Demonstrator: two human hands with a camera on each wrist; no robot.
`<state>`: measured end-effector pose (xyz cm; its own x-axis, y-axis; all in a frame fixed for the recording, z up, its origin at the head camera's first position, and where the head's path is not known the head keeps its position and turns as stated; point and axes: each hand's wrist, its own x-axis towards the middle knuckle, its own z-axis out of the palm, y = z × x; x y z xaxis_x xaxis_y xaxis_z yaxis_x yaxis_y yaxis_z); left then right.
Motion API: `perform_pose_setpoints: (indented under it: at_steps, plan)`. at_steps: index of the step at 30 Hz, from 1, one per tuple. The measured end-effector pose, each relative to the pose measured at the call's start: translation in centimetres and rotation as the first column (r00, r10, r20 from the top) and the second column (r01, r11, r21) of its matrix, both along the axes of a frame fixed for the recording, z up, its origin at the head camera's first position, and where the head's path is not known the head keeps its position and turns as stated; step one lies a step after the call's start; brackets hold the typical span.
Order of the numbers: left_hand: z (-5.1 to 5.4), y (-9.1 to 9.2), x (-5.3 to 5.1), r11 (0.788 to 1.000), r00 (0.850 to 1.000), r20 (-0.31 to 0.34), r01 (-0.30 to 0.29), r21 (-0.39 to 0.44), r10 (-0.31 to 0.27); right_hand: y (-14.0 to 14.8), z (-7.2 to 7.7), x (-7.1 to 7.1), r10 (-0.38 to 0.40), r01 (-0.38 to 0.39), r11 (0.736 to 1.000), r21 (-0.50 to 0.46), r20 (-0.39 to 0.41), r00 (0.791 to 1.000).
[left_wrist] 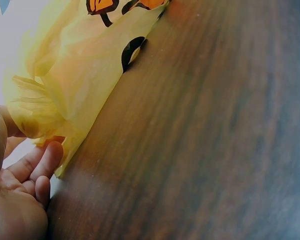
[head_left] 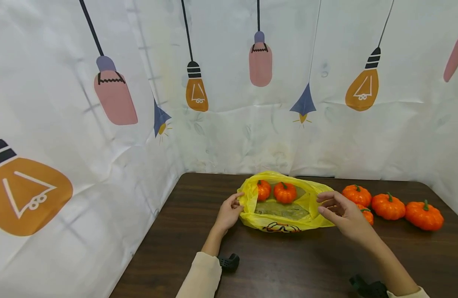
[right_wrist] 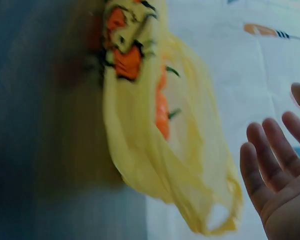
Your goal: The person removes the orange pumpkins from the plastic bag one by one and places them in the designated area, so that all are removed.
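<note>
A yellow plastic bag (head_left: pixel 310 198) lies on the table with its mouth spread wide, and two small orange pumpkins (head_left: pixel 285 193) show inside it. The left hand (head_left: pixel 229 213) pinches the bag's left edge between thumb and fingers; in the left wrist view the bag (left_wrist: pixel 85 90) bunches at that hand (left_wrist: pixel 22 175). Just off the bag's right end is the right hand (head_left: pixel 348 215), its fingers loosely bent and holding nothing. In the right wrist view this hand (right_wrist: pixel 285 175) has its fingers apart beside the bag's handle loop (right_wrist: pixel 232 200).
Several orange pumpkins (head_left: pixel 424 215) with green stems stand on the dark wooden table (head_left: pixel 281 260), right of the bag and partly behind the right hand. A white curtain (head_left: pixel 229 140) printed with lamps hangs behind the table and on its left.
</note>
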<state>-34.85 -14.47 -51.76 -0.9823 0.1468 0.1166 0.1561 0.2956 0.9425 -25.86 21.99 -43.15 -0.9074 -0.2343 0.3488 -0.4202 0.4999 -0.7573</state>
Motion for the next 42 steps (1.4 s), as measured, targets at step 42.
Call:
perform_pose_setpoints:
  at_steps: [42]
  plan:
    - [-0.1, 0.0, -0.1, 1.0, 1.0, 0.012, -0.001, 0.003, 0.001, -8.1, -3.9, -9.1, -0.173, 0.173, 0.985, 0.027, 0.292, 0.94]
